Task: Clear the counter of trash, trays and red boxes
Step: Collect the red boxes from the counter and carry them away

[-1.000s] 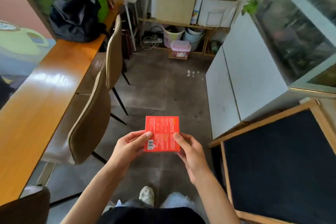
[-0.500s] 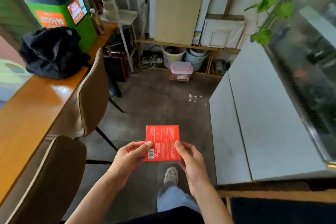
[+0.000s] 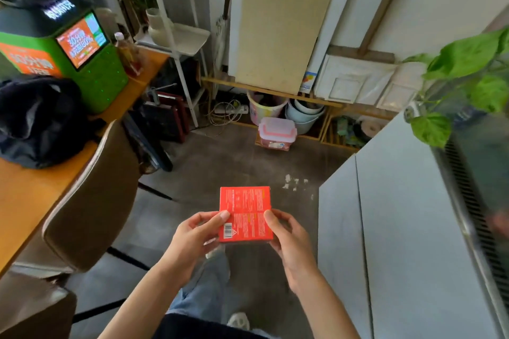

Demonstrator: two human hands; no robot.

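both hands around red box

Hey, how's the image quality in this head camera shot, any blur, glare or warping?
Head view: the flat red printed box, pinched between the left hand and right hand, is fairly sharp; the right edge by the green leafy plant smears with motion blur; the lit screen of the green kiosk glows brightly; wide-angle distortion bends the white metal shelf uprights.
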